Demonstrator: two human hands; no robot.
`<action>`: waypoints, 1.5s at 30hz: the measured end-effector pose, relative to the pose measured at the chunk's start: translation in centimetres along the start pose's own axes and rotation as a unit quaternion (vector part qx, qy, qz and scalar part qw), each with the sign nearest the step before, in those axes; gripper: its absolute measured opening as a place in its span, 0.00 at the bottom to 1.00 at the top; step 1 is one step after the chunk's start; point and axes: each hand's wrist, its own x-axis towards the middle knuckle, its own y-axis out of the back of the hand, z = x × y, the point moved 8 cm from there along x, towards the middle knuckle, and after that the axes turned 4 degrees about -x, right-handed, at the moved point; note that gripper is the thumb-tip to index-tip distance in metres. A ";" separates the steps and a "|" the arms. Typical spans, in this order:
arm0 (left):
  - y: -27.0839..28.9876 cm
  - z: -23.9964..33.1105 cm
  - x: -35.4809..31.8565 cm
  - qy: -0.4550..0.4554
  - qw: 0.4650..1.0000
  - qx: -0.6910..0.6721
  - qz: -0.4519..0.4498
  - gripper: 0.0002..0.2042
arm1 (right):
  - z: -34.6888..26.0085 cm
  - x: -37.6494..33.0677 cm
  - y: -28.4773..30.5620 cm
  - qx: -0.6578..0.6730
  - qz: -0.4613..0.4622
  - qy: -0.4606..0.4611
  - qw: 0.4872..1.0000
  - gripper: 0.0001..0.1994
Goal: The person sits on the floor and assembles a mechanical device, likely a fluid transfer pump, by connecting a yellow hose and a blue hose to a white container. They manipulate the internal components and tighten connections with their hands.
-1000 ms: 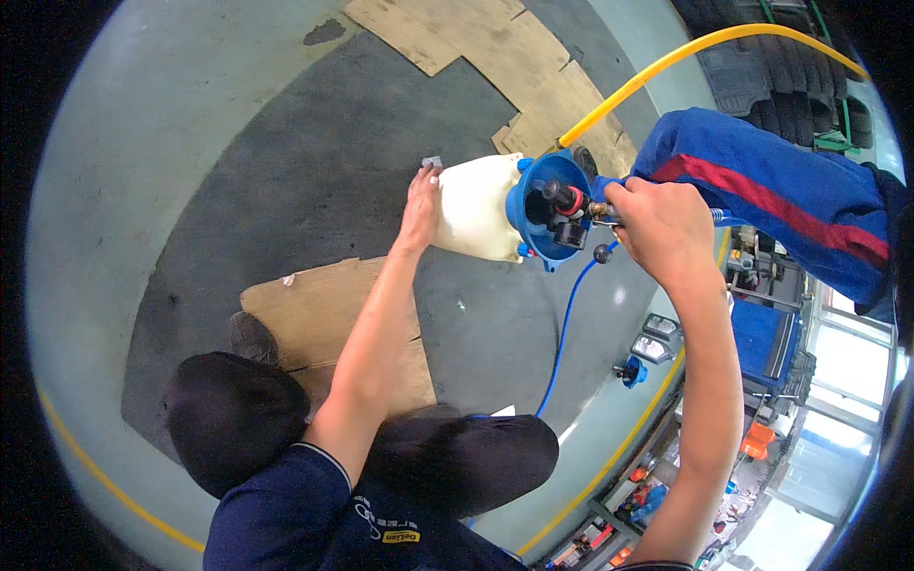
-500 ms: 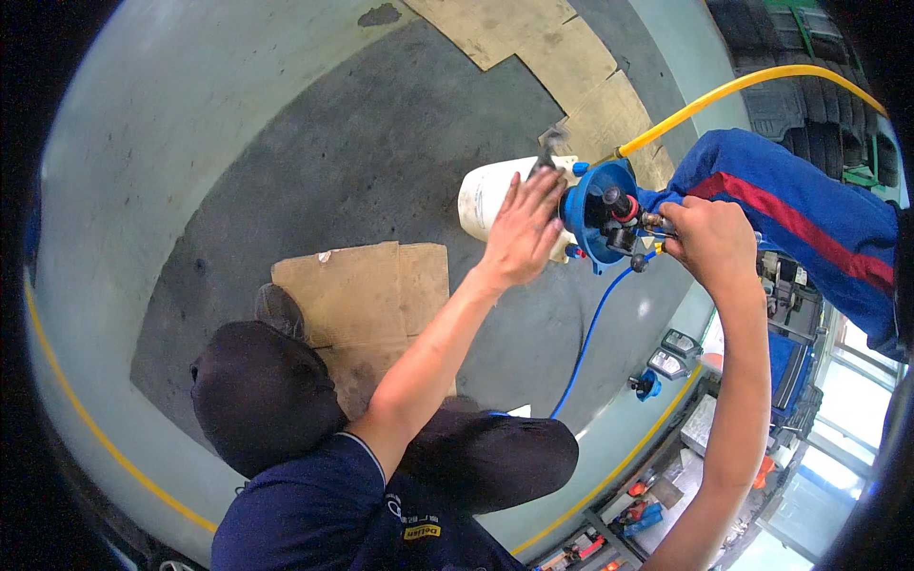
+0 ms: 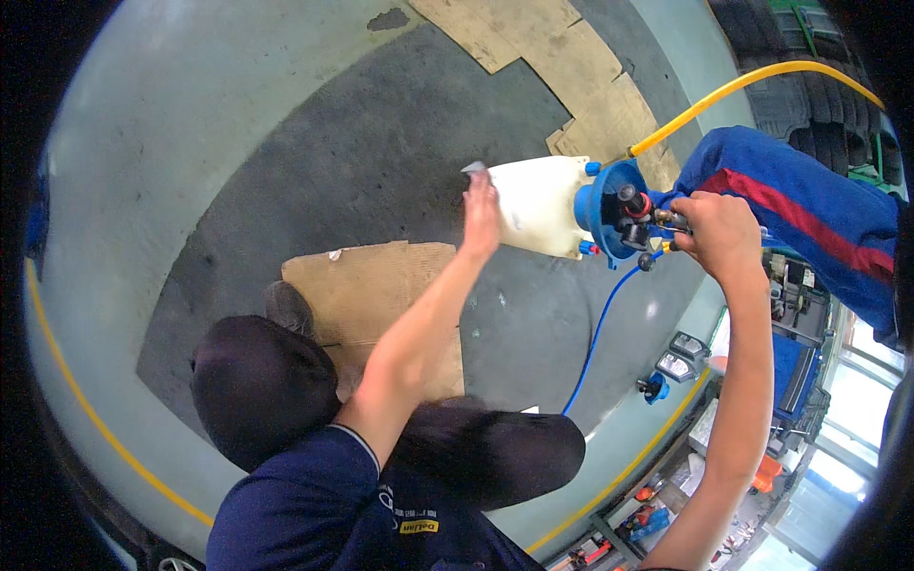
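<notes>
A white plastic canister (image 3: pixel 538 205) lies across the view with a blue funnel (image 3: pixel 609 209) at its right end. My left hand (image 3: pixel 483 217) is at the canister's left end, its fingers blurred and close together. A small pale grey thing (image 3: pixel 473 168) pokes out past the fingertips; its kind cannot be made out. My right hand (image 3: pixel 721 233) is closed around a metal fitting (image 3: pixel 672 220) beside the funnel's mouth. Black and red valve parts (image 3: pixel 633 209) sit inside the funnel. What the right palm covers is hidden.
A yellow hose (image 3: pixel 724 95) and a blue hose (image 3: pixel 595 343) run from the canister area. Another person's blue sleeve or trouser leg (image 3: pixel 781 190) with a red stripe reaches in at right. Cardboard sheets (image 3: pixel 381 285) lie on the floor. Bottles (image 3: pixel 681 357) and a tool bench stand lower right.
My left hand has moved left, from near the funnel to the canister's far left end, with the grey thing moving along. My right hand keeps its hold on the fitting.
</notes>
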 end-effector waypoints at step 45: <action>-4.9 22.9 -4.8 -0.291 0.943 0.131 -0.096 0.33 | 4.0 -1.6 -5.6 0.055 -0.018 -0.063 0.996 0.19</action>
